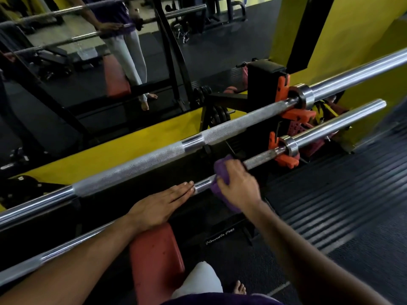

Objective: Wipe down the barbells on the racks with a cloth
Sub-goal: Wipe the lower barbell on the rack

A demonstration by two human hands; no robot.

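Two steel barbells lie across orange rack hooks (288, 158). The upper barbell (224, 130) runs from lower left to upper right. Below and nearer to me is the lower barbell (262, 158). My right hand (236, 181) grips a purple cloth (222, 167) wrapped round the lower bar's shaft, left of its collar. My left hand (160, 203) lies flat on the same bar with straight fingers, its fingertips just short of the cloth.
A red bench pad (157, 258) sits under the bar in front of my knee. A mirror (88, 62) behind the rack reflects the bars and a standing person. Yellow wall and pillar (330, 36) stand at right; ribbed black floor mat (343, 205) lies to the right.
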